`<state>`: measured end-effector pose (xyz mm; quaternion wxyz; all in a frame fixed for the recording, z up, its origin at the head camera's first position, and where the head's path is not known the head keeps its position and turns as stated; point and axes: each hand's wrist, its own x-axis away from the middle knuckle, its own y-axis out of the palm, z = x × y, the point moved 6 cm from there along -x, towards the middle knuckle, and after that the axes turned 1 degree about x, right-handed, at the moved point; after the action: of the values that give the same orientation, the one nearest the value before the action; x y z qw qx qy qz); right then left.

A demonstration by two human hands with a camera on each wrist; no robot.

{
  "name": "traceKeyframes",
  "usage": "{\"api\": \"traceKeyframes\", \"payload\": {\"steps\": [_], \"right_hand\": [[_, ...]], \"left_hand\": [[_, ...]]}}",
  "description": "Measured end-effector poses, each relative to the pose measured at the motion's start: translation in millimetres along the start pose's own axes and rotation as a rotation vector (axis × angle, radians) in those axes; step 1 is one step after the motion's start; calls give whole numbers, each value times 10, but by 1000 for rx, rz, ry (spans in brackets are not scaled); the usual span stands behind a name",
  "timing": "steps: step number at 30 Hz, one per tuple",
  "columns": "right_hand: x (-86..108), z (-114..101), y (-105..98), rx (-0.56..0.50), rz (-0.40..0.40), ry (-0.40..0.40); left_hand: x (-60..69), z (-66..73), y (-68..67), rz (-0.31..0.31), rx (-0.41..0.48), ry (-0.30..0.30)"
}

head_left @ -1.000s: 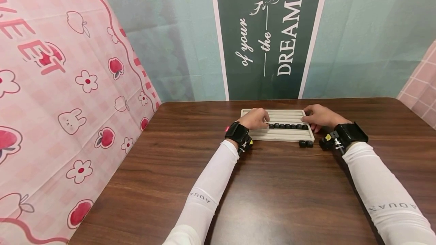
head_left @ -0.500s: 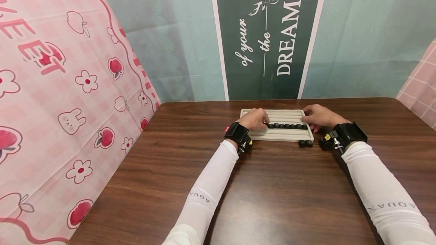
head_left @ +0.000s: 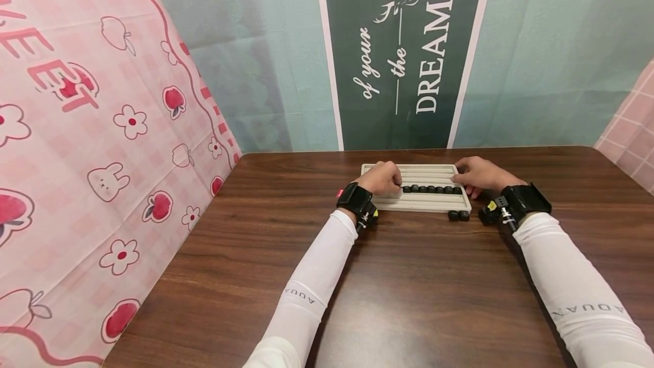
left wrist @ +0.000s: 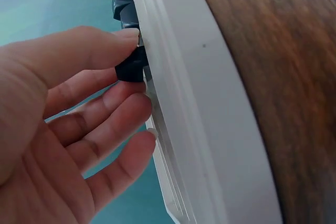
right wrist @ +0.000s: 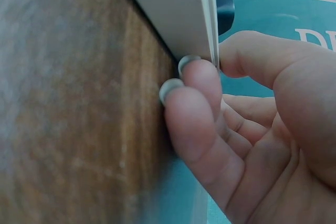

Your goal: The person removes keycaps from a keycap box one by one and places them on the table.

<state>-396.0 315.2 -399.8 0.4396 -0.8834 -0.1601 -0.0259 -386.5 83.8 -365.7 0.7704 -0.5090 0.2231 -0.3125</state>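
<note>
A cream ridged tray (head_left: 424, 204) lies flat near the table's far edge. Along one of its channels runs a row of small black keycap-like blocks (head_left: 431, 189). At the row's left end, my left hand (head_left: 382, 179) reaches over the tray. In the left wrist view its thumb and fingers pinch one dark block (left wrist: 131, 67), which sits at the tray's ridge. My right hand (head_left: 482, 175) grips the tray's right end, thumb on the upper rim and fingertips (right wrist: 191, 108) against the outer side. The left hand hides part of the tray's left side.
Two loose black blocks (head_left: 458, 216) lie on the brown wooden table (head_left: 398, 288) just in front of the tray's right corner. A green printed cloth (head_left: 276, 72) hangs behind the table, and a pink patterned cloth (head_left: 153, 175) hangs along the left.
The left hand's fingers shift very slightly at the left end of the row. The right hand, the tray and the two loose blocks stay in place.
</note>
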Motion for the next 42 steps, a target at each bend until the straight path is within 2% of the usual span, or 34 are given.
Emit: {"api": "traceKeyframes", "payload": {"steps": [13,33,42], "right_hand": [[20,-18,5,-7,5,-9],[23,-10,13,-23,-6,3],[18,-5,13,-23,-11,11]], "left_hand": [[13,-45,-20,9,-33,-58],[-29,-67,8,9,4,-37],[6,-70,-41,17,-4,-47]]}}
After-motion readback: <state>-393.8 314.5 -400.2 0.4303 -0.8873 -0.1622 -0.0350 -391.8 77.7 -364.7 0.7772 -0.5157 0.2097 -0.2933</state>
